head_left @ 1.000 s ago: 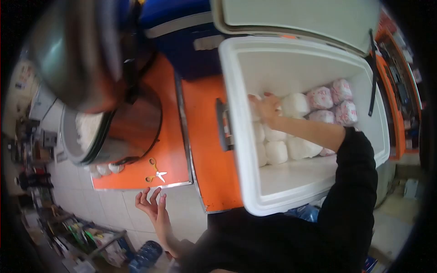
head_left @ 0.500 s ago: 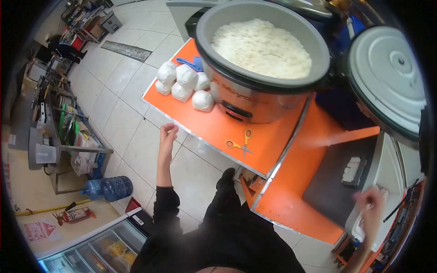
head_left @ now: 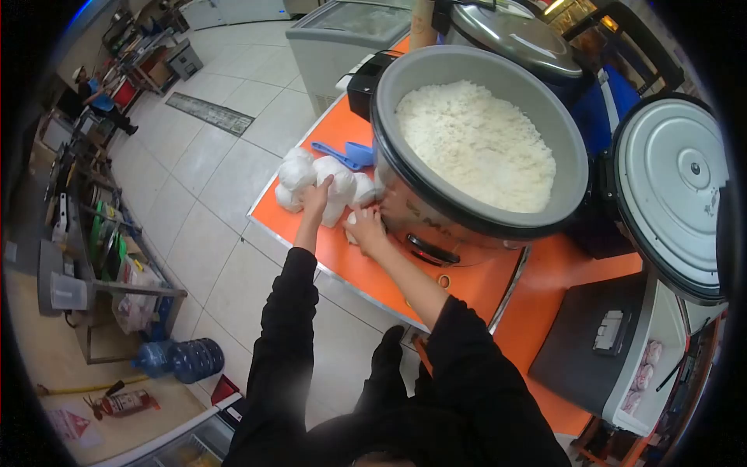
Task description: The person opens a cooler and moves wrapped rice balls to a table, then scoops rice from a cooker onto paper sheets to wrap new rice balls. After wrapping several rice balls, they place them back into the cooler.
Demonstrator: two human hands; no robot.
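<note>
Two-handed, working at round, white, wrapped-looking bundles (head_left: 296, 170) clustered on the glossy orange tabletop (head_left: 484, 286), at nine o'clock from the large steel-and-black rice cooker (head_left: 443, 229). With left hand (head_left: 313, 198) half-curled against the pile, right hand (head_left: 366, 226) curled over the bundle at five o'clock; cannot tell how firmly. Best to cup low, squeeze gently, avoid the blue plastic scoop (head_left: 359, 152) at one o'clock.
</note>
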